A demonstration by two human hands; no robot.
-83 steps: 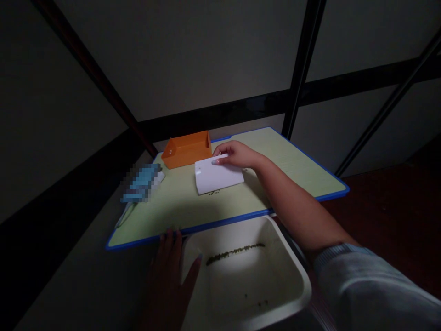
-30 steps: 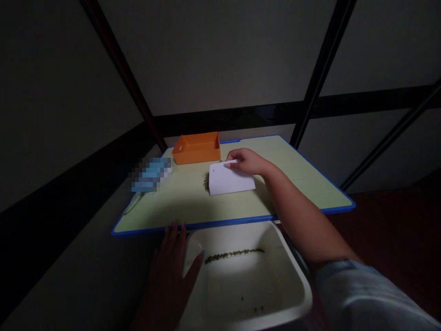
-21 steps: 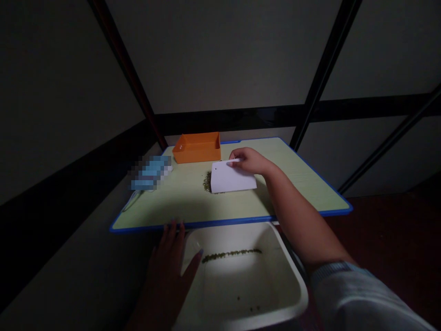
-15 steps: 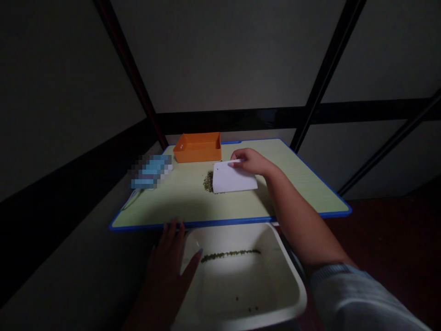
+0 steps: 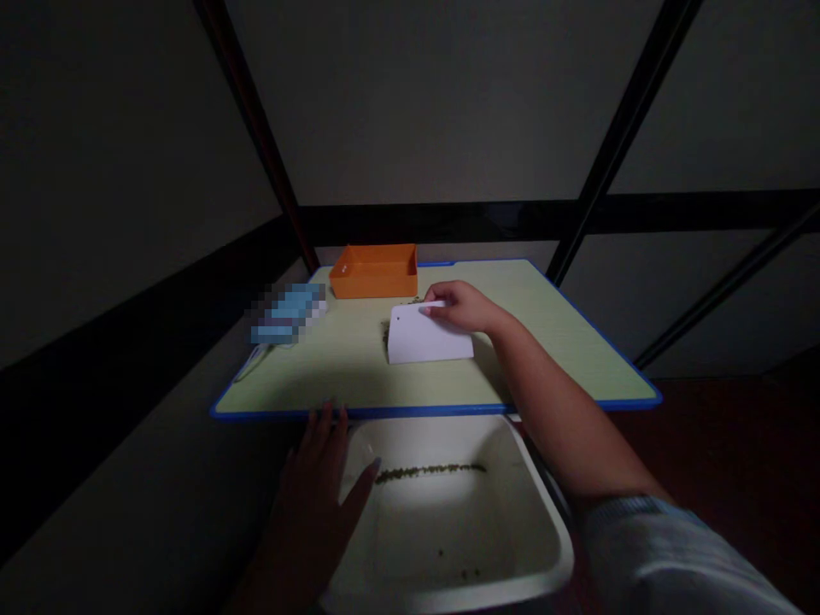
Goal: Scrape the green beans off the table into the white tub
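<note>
My right hand point(image 5: 462, 307) grips the top edge of a white dough scraper-like flat sheet point(image 5: 426, 336), which stands tilted on the pale green table point(image 5: 295, 376). Small dark green grains point(image 5: 385, 331) show at the sheet's left edge, and a few more lie behind it near my fingers; the sheet hides the others. My left hand point(image 5: 320, 487) lies with fingers spread on the left rim of a white plastic basin point(image 5: 557, 530), its thumb reaching over the inside. Within the basin a line of grains point(image 5: 429, 471) runs along the far bottom edge, with a few loose ones nearer me.
An orange open tray point(image 5: 375, 282) stands at the back left of the table. A blurred blue object point(image 5: 291, 312) with a pale cable lies at the left edge. Dark-framed panels point(image 5: 436, 111) rise behind the table. The basin sits just below the table's blue front edge.
My right hand has drawn the white sheet slightly toward me, now covering more of the grains. Some grains have come into view behind it. My left hand stays at the basin rim.
</note>
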